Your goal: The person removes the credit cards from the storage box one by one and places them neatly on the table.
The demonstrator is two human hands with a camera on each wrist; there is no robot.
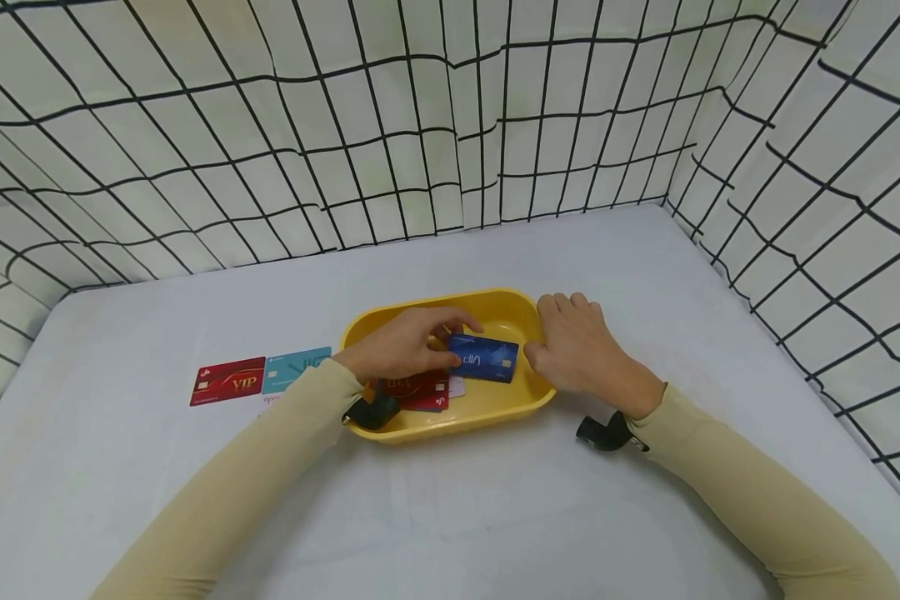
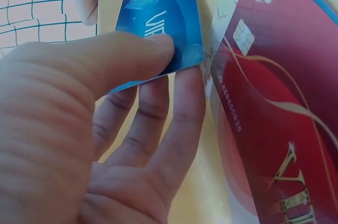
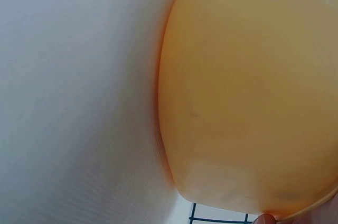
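My left hand (image 1: 407, 343) reaches over the yellow tray (image 1: 495, 403) and pinches a blue VIP card (image 1: 484, 357) between thumb and fingers. The left wrist view shows the thumb flat on the card's printed face and the fingers behind it. Under that hand, a red VIP card (image 2: 274, 86) lies in the tray on top of other cards, partly hidden in the head view. My right hand (image 1: 581, 346) grips the tray's right end, thumb on the near side; in the right wrist view only a bit of finger shows at the rim, beside the tray's outer wall (image 3: 243, 92).
Left of the tray, a red VIP card (image 1: 228, 381) and a light blue card (image 1: 296, 369) lie side by side on the white table (image 1: 450, 517), with another card partly covered by my left sleeve. A black wire grid (image 1: 390, 133) borders the table's back and sides.
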